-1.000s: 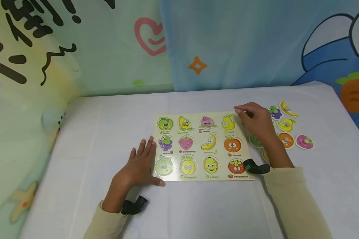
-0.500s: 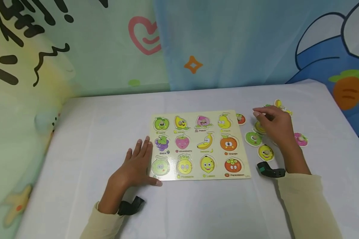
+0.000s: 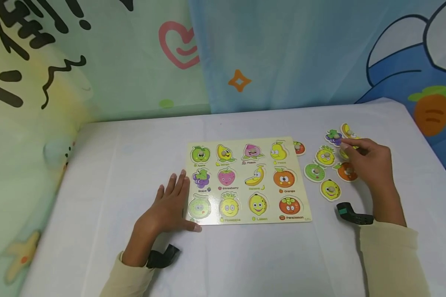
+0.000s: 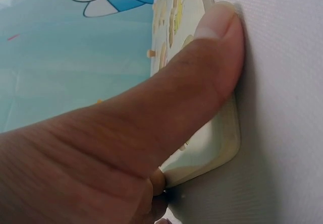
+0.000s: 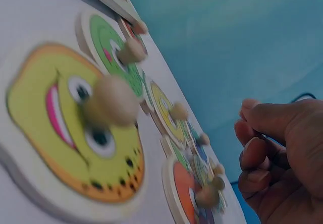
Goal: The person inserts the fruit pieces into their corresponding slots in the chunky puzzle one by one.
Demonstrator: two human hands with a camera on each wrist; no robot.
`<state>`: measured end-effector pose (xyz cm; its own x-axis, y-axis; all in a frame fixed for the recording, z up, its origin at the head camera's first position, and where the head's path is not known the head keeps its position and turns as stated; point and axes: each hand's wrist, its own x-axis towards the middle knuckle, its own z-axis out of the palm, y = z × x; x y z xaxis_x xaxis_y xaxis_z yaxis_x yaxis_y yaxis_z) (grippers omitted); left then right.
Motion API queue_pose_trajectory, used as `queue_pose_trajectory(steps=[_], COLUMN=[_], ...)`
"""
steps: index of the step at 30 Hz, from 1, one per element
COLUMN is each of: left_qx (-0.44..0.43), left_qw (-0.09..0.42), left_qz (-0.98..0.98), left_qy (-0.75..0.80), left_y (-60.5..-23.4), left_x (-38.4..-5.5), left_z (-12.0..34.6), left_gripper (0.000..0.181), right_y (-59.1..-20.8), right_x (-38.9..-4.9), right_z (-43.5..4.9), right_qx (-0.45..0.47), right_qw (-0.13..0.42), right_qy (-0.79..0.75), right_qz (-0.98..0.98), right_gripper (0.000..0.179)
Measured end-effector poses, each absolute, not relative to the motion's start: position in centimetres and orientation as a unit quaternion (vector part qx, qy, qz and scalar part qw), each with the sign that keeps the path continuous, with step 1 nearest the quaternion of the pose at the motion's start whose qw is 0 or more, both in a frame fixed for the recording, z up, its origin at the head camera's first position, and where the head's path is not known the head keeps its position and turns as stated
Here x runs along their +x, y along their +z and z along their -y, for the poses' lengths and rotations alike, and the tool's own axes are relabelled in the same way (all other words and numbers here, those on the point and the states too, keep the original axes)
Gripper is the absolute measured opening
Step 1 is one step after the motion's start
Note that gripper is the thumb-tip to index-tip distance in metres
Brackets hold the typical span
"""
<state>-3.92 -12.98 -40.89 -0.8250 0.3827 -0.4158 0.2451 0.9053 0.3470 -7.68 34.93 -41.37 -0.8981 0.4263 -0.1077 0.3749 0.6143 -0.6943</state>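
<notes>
On the white table lies a pale-yellow fruit puzzle board (image 3: 241, 227), printed with rows of smiling fruits; several top-row fruits carry wooden knobs. My left hand (image 3: 167, 206) rests along its left edge, fingers straight, thumb (image 4: 202, 57) at the near corner. My right hand (image 3: 373, 163) hovers above the loose knobbed pieces, fingers curled, thumb and forefinger tips close together with nothing between them. Around it lie a lemon piece (image 5: 75, 128), an orange piece (image 3: 345, 171), a pineapple piece (image 3: 325, 156), a grape piece (image 3: 333, 136) and a banana piece (image 3: 348, 130). The hand hides some pieces.
A round green fruit piece (image 3: 314, 173) lies beside the board's right edge, and a red fruit piece (image 3: 299, 148) sits at its upper right. A printed curtain (image 3: 282, 53) hangs behind the table (image 3: 252, 264). Each wrist wears a black camera (image 3: 353, 214).
My right hand has moved rightward from the board's upper right corner to over the loose pieces, uncovering the pineapple and grape pieces. My left hand stays at the board's edge.
</notes>
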Motion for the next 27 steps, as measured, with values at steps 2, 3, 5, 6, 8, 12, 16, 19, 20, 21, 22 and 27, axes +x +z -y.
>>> queue_pose_trajectory(steps=[2, 3, 5, 6, 8, 12, 16, 19, 20, 21, 22, 27], left_qx=[0.166, 0.167, 0.168, 0.168, 0.169, 0.169, 0.171, 0.171, 0.171, 0.171, 0.171, 0.17], left_qw=[0.245, 0.245, 0.245, 0.246, 0.246, 0.246, 0.244, 0.24, 0.239, 0.239, 0.238, 0.239], left_qz=[-0.945, -0.945, -0.944, -0.944, -0.944, -0.943, -0.944, -0.944, -0.944, -0.944, -0.944, -0.944], left_qy=[0.14, 0.14, 0.141, 0.142, 0.142, 0.144, 0.143, 0.145, 0.146, 0.147, 0.148, 0.149], left_y=[-40.9, -40.9, -40.9, -40.9, -40.8, -40.8, -40.8, -40.7, -40.7, -40.7, -40.7, -40.5], left_x=[-3.9, -3.9, -3.9, -3.9, -3.9, -3.9, -3.9, -3.8, -3.8, -3.8, -3.8, -3.9], left_z=[13.0, 13.0, 13.0, 13.0, 12.9, 13.0, 13.0, 13.0, 13.0, 13.0, 13.0, 13.0], left_gripper=[0.135, 0.135, 0.135, 0.135, 0.135, 0.135, 0.134, 0.134, 0.134, 0.134, 0.134, 0.134], right_y=[-41.5, -41.5, -41.6, -41.6, -41.6, -41.6, -41.7, -41.8, -41.8, -41.9, -41.9, -42.1], right_x=[-7.7, -7.7, -7.6, -7.6, -7.4, -7.3, -7.4, -7.5, -7.6, -7.6, -7.7, -8.0], right_z=[-35.4, -35.6, -36.0, -36.2, -36.5, -36.6, -36.7, -36.7, -36.7, -36.7, -36.7, -36.8], right_qx=[-0.246, -0.258, -0.278, -0.287, -0.297, -0.309, -0.318, -0.315, -0.314, -0.312, -0.311, -0.312], right_qw=[0.016, 0.007, -0.008, -0.015, -0.022, -0.032, -0.037, -0.041, -0.041, -0.042, -0.042, -0.045], right_qy=[0.382, 0.385, 0.389, 0.393, 0.4, 0.418, 0.425, 0.417, 0.415, 0.411, 0.409, 0.394], right_qz=[0.891, 0.886, 0.878, 0.874, 0.867, 0.854, 0.847, 0.852, 0.853, 0.855, 0.857, 0.863], right_gripper=[0.057, 0.058, 0.062, 0.063, 0.063, 0.061, 0.058, 0.058, 0.057, 0.057, 0.057, 0.054])
